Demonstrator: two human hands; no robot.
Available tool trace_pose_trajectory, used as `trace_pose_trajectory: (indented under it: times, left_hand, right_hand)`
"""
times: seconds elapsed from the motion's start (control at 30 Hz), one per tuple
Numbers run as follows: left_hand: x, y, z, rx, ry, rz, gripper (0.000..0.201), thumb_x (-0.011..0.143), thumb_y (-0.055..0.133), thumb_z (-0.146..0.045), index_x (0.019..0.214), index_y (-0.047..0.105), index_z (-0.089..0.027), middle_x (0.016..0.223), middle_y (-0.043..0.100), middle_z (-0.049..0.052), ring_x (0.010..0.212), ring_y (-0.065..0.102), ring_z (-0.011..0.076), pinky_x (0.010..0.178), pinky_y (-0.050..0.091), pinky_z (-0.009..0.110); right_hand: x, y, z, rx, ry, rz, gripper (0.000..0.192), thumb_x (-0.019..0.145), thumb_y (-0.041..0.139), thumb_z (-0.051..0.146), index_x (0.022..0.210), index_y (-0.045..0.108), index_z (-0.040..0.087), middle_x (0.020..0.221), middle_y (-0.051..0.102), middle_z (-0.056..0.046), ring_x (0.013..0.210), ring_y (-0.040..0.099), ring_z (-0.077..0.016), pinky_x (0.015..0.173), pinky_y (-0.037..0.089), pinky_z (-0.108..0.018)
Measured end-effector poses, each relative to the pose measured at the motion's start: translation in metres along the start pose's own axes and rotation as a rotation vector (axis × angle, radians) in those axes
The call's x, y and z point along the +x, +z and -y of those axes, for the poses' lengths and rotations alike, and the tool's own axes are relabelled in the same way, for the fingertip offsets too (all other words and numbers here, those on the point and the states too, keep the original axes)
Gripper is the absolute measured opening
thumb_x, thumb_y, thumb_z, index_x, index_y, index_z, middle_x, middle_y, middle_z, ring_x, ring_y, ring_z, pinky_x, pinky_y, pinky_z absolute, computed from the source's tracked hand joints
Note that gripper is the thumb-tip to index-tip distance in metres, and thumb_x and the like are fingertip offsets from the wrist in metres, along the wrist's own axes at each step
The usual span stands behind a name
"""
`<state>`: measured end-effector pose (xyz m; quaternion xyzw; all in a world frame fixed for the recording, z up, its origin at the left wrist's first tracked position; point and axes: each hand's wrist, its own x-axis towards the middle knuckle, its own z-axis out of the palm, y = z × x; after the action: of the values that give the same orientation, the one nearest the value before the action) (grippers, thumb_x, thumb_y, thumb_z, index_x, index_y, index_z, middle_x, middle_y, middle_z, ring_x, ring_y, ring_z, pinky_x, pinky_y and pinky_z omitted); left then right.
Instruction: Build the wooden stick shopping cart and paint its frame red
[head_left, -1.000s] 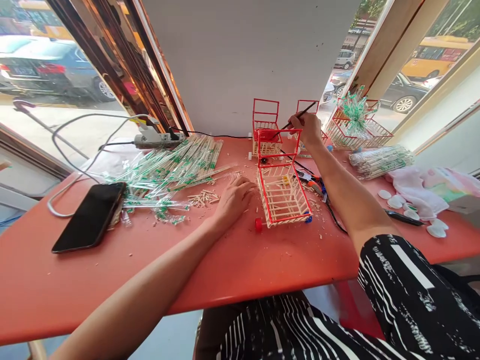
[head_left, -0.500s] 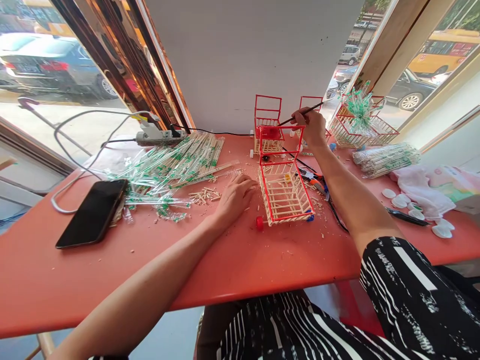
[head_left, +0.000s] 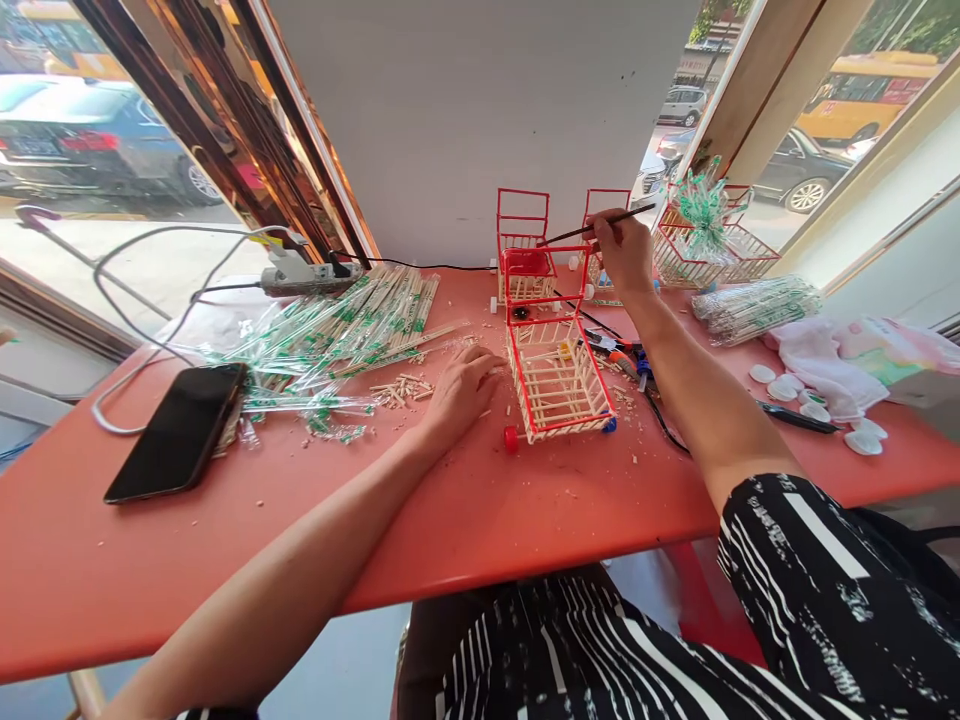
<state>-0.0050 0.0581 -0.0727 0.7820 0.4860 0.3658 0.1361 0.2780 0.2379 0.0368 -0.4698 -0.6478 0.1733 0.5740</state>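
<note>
A small cart model [head_left: 556, 372] built of wooden sticks with red-painted edges stands on the red table [head_left: 465, 520]. My left hand [head_left: 459, 388] rests flat on the table just left of the cart, fingers loosely curled, holding nothing. My right hand [head_left: 624, 252] is raised behind the cart and grips a thin dark paintbrush [head_left: 581, 231], whose tip points left toward a red paint cup [head_left: 528, 262]. The cup sits in a second cart model [head_left: 525, 250] by the wall.
Wrapped chopsticks [head_left: 337, 325] and cut stick bits [head_left: 405, 388] lie left of my hand. A black phone [head_left: 178, 430] and a power strip [head_left: 300, 275] are further left. More cart models [head_left: 712, 245], a chopstick bundle [head_left: 754, 308], cloth [head_left: 832, 365] and white caps [head_left: 780, 385] sit right.
My right hand has tipped the brush from steeply slanted to nearly level and lifted slightly. The left hand and the cart stay put; the view shifted a little.
</note>
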Motion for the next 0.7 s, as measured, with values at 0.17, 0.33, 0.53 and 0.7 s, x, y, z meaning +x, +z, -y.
trace_pose_trajectory:
  times: [0.17,0.33,0.53,0.7]
  left_hand:
    - [0.001,0.0,0.0,-0.003,-0.001,-0.001,0.033,0.097,0.055,-0.02,0.115,0.084,-0.02,0.119,0.078,0.011,0.112,0.071,0.0258,0.104,0.058,0.039]
    - [0.002,-0.001,0.001,0.026,0.0,0.002,0.032,0.096,0.057,-0.02,0.113,0.084,-0.021,0.12,0.079,0.01,0.115,0.071,0.0267,0.107,0.057,0.04]
    - [0.0,-0.006,-0.002,0.035,0.004,0.009,0.031,0.097,0.056,-0.022,0.112,0.084,-0.02,0.122,0.079,0.012,0.115,0.072,0.0272,0.107,0.058,0.038]
    - [-0.001,-0.007,-0.002,0.071,0.002,0.007,0.032,0.097,0.057,-0.021,0.113,0.084,-0.021,0.123,0.079,0.011,0.115,0.071,0.0263,0.105,0.058,0.036]
  right_hand:
    - [-0.005,-0.048,0.005,0.091,0.006,-0.193,0.035,0.108,0.055,0.056,0.103,0.069,0.025,0.09,0.075,-0.003,0.073,0.077,-0.0148,0.053,0.049,-0.025]
    - [-0.043,-0.107,0.038,0.167,0.017,-0.389,0.03,0.1,0.057,0.055,0.098,0.064,0.026,0.086,0.073,-0.005,0.068,0.071,-0.0129,0.05,0.042,-0.028]
    - [-0.111,-0.123,0.076,0.236,-0.032,-0.403,0.03,0.089,0.073,0.054,0.086,0.066,0.025,0.068,0.066,-0.003,0.055,0.063,-0.0144,0.046,0.037,-0.032]
    - [-0.134,-0.105,0.07,0.189,-0.069,-0.244,0.041,0.093,0.073,0.069,0.089,0.069,0.029,0.068,0.069,-0.001,0.062,0.072,-0.0203,0.049,0.045,-0.034]
